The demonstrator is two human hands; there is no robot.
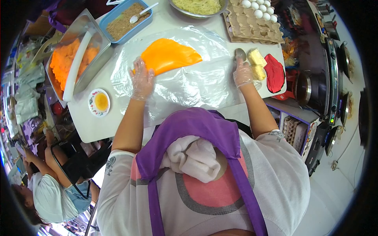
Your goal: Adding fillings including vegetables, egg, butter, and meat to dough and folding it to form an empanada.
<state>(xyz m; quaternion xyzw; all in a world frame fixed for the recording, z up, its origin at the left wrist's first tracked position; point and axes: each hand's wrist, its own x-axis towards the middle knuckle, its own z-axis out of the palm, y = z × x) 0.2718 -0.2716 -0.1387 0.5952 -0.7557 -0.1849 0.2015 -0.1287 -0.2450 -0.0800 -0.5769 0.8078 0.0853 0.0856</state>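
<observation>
A flat, smooth sheet of orange dough (169, 56) lies on a clear plastic sheet (189, 91) spread over the white table. My left hand (142, 78), in a clear plastic glove, rests at the dough's lower left edge, fingers spread a little. On the right, my gloved right hand (242, 70) has its fingers on the handle of a metal spoon (240, 53), whose bowl points away from me. Beside that hand are yellow blocks, seemingly butter (257, 57), and a flattened piece of red dough (274, 73).
A steel tray of orange dough (97, 60) holds a white rolling pin (77, 66). Nearby are a floral dish of yellow liquid (101, 102), a blue tub of brown filling (127, 25), a bowl of yellow shreds (198, 8) and egg cartons (254, 29). A person sits at lower left.
</observation>
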